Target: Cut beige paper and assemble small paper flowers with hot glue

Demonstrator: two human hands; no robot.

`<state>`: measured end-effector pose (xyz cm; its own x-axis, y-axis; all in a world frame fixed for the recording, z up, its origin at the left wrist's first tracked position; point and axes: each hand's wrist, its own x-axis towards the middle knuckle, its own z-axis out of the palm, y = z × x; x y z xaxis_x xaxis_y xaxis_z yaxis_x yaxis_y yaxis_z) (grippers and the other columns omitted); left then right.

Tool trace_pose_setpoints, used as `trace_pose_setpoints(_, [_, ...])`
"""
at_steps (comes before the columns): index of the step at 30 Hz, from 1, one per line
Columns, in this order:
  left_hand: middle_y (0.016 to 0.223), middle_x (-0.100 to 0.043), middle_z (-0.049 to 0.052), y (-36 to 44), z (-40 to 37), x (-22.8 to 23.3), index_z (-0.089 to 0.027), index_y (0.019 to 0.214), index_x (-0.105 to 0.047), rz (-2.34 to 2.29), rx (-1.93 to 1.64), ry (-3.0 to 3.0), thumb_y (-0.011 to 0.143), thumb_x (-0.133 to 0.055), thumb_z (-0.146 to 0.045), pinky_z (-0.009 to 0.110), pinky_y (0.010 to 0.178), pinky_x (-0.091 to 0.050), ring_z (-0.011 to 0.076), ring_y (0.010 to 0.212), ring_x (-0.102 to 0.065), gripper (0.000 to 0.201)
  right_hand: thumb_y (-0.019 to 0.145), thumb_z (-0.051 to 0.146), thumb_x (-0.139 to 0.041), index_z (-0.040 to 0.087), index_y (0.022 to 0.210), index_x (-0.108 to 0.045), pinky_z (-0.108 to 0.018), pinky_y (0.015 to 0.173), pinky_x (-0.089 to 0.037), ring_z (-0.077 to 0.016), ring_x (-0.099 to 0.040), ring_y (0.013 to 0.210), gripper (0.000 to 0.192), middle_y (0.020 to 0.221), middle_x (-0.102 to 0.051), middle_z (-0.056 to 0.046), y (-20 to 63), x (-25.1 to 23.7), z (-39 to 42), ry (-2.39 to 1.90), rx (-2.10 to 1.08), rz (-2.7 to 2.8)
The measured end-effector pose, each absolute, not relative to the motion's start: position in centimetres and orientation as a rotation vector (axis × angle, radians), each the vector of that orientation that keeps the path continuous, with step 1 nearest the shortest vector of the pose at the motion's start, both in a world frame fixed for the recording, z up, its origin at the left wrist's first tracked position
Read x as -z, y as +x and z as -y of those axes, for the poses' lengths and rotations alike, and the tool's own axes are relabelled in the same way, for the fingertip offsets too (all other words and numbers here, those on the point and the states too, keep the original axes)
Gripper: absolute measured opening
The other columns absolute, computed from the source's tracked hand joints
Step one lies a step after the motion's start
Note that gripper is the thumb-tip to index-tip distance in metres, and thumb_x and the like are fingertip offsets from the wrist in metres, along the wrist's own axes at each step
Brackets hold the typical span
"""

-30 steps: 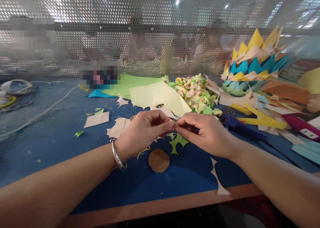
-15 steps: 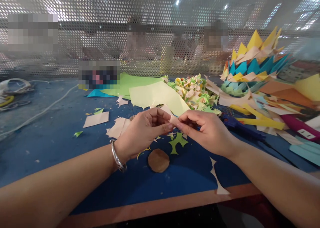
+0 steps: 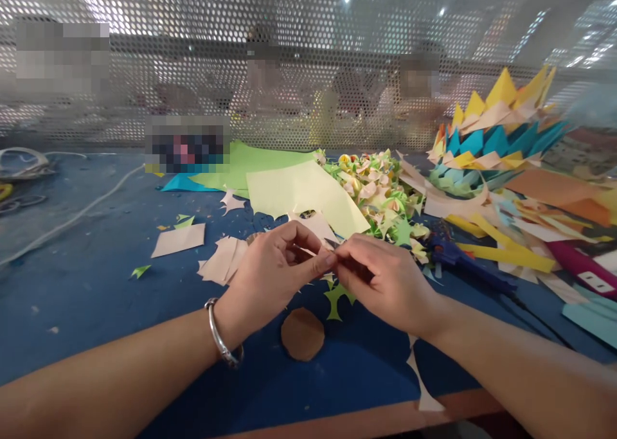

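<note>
My left hand [image 3: 274,265], with a silver bangle at its wrist, pinches a small piece of pale pink paper [image 3: 324,249]. My right hand [image 3: 390,278] closes on the same piece from the other side, fingertips meeting the left thumb. Most of the paper is hidden by the fingers, and a thin dark sliver shows at its top. Below the hands a round brown disc [image 3: 303,334] lies flat on the blue tabletop [image 3: 231,400]. Green paper offcuts [image 3: 333,301] lie just under the fingers. Pale pink paper pieces [image 3: 224,259] are left of my left hand.
Behind the hands lie a cream sheet [image 3: 303,185], a green sheet [image 3: 270,162] and a heap of paper scraps [image 3: 376,185]. A blue glue gun [image 3: 467,265] with a cord is at right, near a tiered paper construction [image 3: 501,127]. A perforated metal screen [image 3: 299,15] stands behind.
Both hands have come slightly lower in view, and the right fingers have curled further over the paper, so less of it shows. The camera view has shifted a little.
</note>
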<state>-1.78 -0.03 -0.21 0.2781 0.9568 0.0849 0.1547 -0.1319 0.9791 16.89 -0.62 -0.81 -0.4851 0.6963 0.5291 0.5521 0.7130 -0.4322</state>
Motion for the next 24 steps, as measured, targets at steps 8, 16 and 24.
trace_pose_setpoints(8, [0.070,-0.065,0.000,-2.23,-0.03,-0.08,-0.018,0.081,-0.059,-1.078,-0.931,1.483,0.078,-0.072,-0.031,0.022,0.056,-0.050,0.0124,0.064,-0.061,0.019,0.091,0.016,-0.050,0.014,0.086,-0.059,-0.029,0.056,-0.041,-0.0152,-0.052,0.064,0.011,0.073,-0.056,-0.004,16.56,1.30,0.34,-0.878,-0.227,2.268])
trace_pose_setpoints(16, [0.069,-0.063,-0.001,-1.93,0.20,-0.36,-0.020,0.081,-0.061,-1.106,-0.835,1.589,0.084,-0.066,-0.038,0.021,0.054,-0.046,0.0120,0.062,-0.058,0.019,0.090,0.015,-0.050,0.019,0.081,-0.053,-0.028,0.056,-0.040,-0.0145,-0.051,0.063,0.011,0.070,-0.054,-0.001,17.18,1.56,1.01,-0.897,-0.296,2.245])
trace_pose_setpoints(24, [0.080,-0.063,-0.001,-1.51,0.45,-0.63,-0.019,0.086,-0.054,-0.985,-1.001,1.333,0.081,-0.071,-0.029,0.021,0.064,-0.052,0.0108,0.071,-0.061,0.020,0.091,0.014,-0.054,0.017,0.089,-0.057,-0.026,0.055,-0.041,-0.0119,-0.052,0.062,0.004,0.072,-0.055,-0.001,16.85,1.12,0.89,-0.891,-0.219,2.180])
